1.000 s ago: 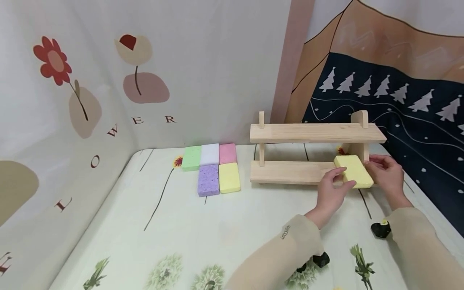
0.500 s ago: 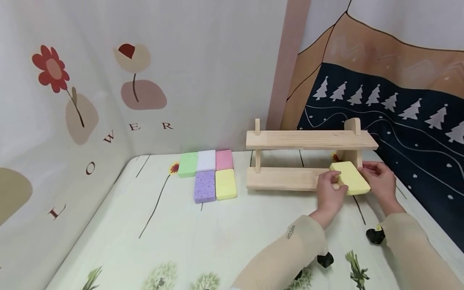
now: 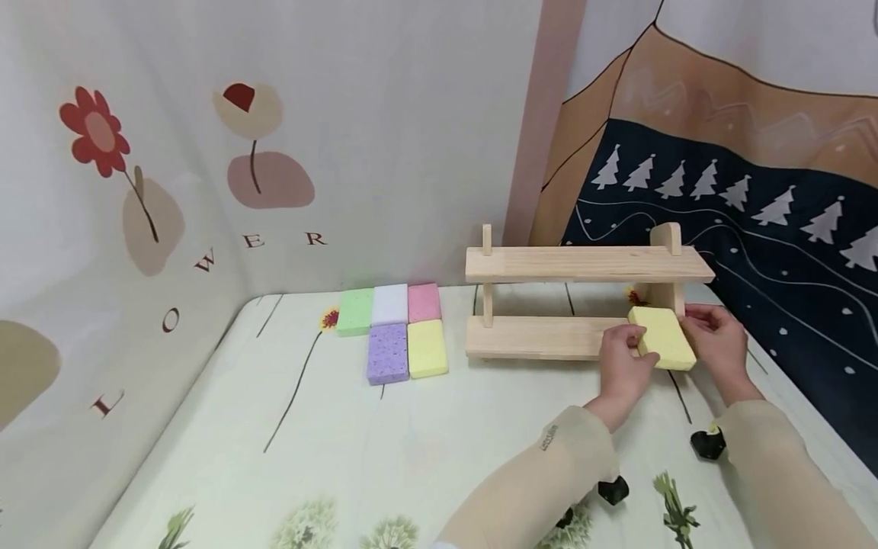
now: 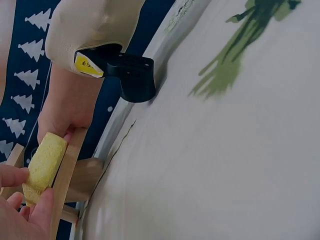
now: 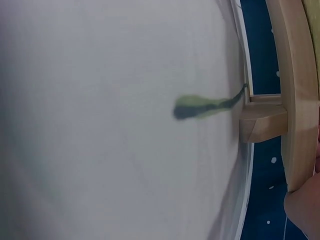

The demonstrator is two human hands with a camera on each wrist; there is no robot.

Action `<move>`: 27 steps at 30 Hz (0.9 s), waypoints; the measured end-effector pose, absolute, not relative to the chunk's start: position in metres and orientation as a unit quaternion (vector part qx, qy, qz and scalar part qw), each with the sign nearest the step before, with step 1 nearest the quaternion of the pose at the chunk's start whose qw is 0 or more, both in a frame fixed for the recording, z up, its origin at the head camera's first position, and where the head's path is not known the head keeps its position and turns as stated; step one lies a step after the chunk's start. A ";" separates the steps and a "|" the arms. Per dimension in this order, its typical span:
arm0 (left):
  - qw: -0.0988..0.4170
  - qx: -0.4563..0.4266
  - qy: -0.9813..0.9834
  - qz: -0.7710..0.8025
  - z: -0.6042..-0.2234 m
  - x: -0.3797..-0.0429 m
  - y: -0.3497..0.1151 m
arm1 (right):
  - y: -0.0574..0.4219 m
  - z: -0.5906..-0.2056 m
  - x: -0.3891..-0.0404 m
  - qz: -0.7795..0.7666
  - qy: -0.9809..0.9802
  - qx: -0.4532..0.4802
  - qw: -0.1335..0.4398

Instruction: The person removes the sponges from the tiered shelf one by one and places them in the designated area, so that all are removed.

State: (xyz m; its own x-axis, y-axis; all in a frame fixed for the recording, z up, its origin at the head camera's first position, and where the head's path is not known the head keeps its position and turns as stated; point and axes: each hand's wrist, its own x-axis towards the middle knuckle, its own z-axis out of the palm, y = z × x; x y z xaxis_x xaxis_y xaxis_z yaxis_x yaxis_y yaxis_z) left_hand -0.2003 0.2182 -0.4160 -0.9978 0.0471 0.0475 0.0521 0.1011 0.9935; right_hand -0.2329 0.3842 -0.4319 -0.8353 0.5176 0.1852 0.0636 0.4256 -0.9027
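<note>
A yellow sponge point(image 3: 662, 338) lies tilted at the right end of the lower board of a two-tier wooden shelf point(image 3: 542, 337). My left hand point(image 3: 623, 374) pinches its left side between thumb and fingers; the left wrist view shows this grip on the sponge point(image 4: 45, 162) from the side. At the shelf's right end, my right hand point(image 3: 722, 343) has bent fingers around the board end, close against the sponge's right edge. Its fingertips are mostly hidden. In the right wrist view, the hand point(image 5: 304, 205) touches the end of the board point(image 5: 295, 100).
Left of the shelf lies a group of sponges: green point(image 3: 356, 312), white point(image 3: 390, 305), pink point(image 3: 424, 303), purple point(image 3: 387, 354) and a second yellow sponge point(image 3: 427, 349). A patterned cloth covers the table point(image 3: 329, 473) and the walls behind.
The left hand has shifted the sponge slightly right and turned it straighter along the shelf end. My right hand stays at the board end. The head view has tilted a little.
</note>
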 end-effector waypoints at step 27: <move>-0.075 0.003 -0.700 -0.711 -0.418 -0.204 0.148 | 0.382 -0.429 -0.234 0.514 -0.809 -0.229 0.168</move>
